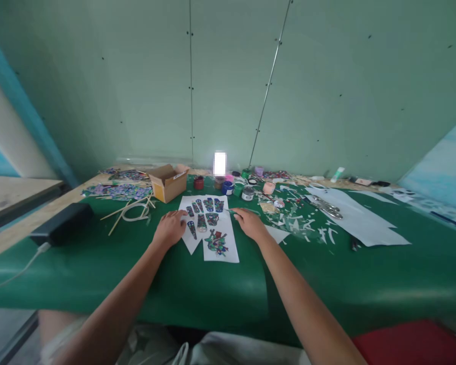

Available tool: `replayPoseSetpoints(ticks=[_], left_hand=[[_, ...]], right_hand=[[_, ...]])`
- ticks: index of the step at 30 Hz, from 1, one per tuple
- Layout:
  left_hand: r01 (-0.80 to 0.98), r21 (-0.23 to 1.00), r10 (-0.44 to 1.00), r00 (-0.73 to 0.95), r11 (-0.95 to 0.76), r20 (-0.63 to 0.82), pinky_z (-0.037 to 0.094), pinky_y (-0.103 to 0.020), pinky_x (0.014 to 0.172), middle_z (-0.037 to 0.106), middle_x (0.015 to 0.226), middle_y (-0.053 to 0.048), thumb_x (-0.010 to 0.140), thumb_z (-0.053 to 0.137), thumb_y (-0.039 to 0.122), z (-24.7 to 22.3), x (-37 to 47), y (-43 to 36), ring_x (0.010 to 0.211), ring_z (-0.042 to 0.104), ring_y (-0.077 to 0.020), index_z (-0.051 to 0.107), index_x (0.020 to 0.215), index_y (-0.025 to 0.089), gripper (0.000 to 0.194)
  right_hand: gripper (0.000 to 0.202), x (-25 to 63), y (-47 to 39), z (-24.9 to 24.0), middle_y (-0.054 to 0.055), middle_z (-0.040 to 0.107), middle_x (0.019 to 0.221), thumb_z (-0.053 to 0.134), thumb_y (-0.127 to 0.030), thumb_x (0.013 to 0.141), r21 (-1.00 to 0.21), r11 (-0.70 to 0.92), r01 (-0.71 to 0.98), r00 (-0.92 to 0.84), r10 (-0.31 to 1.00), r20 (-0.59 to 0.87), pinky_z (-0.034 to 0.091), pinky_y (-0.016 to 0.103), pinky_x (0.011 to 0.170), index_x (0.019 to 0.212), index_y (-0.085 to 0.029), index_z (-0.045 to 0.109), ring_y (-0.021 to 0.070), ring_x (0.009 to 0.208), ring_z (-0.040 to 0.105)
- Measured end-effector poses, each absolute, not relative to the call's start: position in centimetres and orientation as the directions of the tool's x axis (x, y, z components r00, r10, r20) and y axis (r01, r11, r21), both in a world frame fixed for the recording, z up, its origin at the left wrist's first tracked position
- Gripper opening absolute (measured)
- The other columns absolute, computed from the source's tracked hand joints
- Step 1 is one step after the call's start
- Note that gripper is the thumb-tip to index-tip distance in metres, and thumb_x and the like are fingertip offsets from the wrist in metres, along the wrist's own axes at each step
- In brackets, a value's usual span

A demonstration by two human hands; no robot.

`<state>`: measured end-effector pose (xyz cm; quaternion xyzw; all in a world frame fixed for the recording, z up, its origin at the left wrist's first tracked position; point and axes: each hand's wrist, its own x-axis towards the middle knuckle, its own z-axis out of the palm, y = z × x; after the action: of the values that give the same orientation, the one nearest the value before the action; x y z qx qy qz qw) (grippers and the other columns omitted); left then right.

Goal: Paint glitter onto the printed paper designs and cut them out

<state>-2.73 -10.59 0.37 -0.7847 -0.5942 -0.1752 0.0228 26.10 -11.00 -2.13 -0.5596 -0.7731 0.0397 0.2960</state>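
Note:
White paper sheets (pixel 228 238) lie on the green table cover, carrying several dark patterned cut-out pieces (pixel 201 223) and a multicoloured pile of scraps (pixel 217 243). At the left edge of the sheets rests my left hand (pixel 170 227), its fingertips near the patterned pieces; whether it pinches anything is too small to tell. My right hand (pixel 249 222) is at the right edge, fingers closed around a thin pointed tool (pixel 230 210) that points left toward the pieces. Most of the tool is hidden by the fingers.
An open cardboard box (pixel 169 185), paint jars (pixel 227 188) and thin sticks (pixel 119 218) lie beyond my hands. A black power adapter (pixel 63 223) sits left. To the right are white paper scraps (pixel 296 224), metal scissors (pixel 327 207) and large sheets (pixel 365 220).

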Motion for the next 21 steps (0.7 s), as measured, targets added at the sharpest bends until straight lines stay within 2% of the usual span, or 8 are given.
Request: replayPoseSetpoints(ticks=[3,7,13,17,21], left_hand=[[0.947,0.167,0.928,0.213,-0.273,0.305,0.041,-0.040,0.102,0.064,0.130,-0.007,0.086,0.041,0.018,0.2,-2.8,-10.9,0.120,0.055,-0.0264,0.061,0.119,0.023,0.038],[0.952,0.168,0.934,0.198,-0.255,0.297,0.041,-0.042,0.103,0.061,0.135,-0.006,0.087,0.041,0.017,0.3,-2.8,-10.8,0.122,0.054,-0.0271,0.062,0.120,0.022,0.039],[0.957,0.177,0.941,0.170,-0.228,0.293,0.037,-0.042,0.107,0.057,0.140,-0.005,0.090,0.039,0.020,0.0,-2.6,-10.5,0.127,0.050,-0.0266,0.060,0.125,0.022,0.041],[0.967,0.177,0.948,0.124,-0.181,0.291,0.035,-0.042,0.109,0.056,0.141,-0.005,0.090,0.041,0.022,-0.3,-2.4,-10.5,0.130,0.047,-0.0273,0.059,0.127,0.022,0.041],[0.971,0.163,0.946,0.122,-0.177,0.299,0.036,-0.040,0.108,0.055,0.141,-0.003,0.089,0.042,0.023,-0.5,-2.4,-10.4,0.130,0.047,-0.0264,0.059,0.127,0.024,0.042]], right_hand=[[0.034,25.9,-11.1,-2.0,0.008,0.068,0.102,0.041,-0.034,0.098,-0.356,0.389,0.850,-0.236,0.884,0.403,0.047,0.032,0.081,0.117,-0.024,0.067,0.0211,0.092,0.063],[0.027,25.5,-11.2,-1.7,0.006,0.067,0.091,0.051,-0.034,0.095,-0.283,0.418,0.863,-0.298,0.875,0.381,0.042,0.036,0.084,0.108,-0.025,0.072,0.0226,0.090,0.058],[0.035,25.2,-11.5,-1.6,0.005,0.065,0.096,0.043,-0.024,0.099,-0.179,0.455,0.872,-0.375,0.857,0.353,0.035,0.036,0.084,0.125,-0.034,0.065,0.0221,0.094,0.053],[0.046,25.1,-11.6,-1.5,0.007,0.061,0.098,0.038,-0.011,0.097,-0.113,0.434,0.894,-0.375,0.861,0.343,0.032,0.034,0.082,0.131,-0.033,0.060,0.0203,0.090,0.051],[0.045,24.6,-11.5,-1.4,0.010,0.059,0.099,0.037,-0.013,0.098,-0.061,0.385,0.921,-0.341,0.870,0.356,0.029,0.035,0.082,0.131,-0.032,0.061,0.0225,0.093,0.048]])
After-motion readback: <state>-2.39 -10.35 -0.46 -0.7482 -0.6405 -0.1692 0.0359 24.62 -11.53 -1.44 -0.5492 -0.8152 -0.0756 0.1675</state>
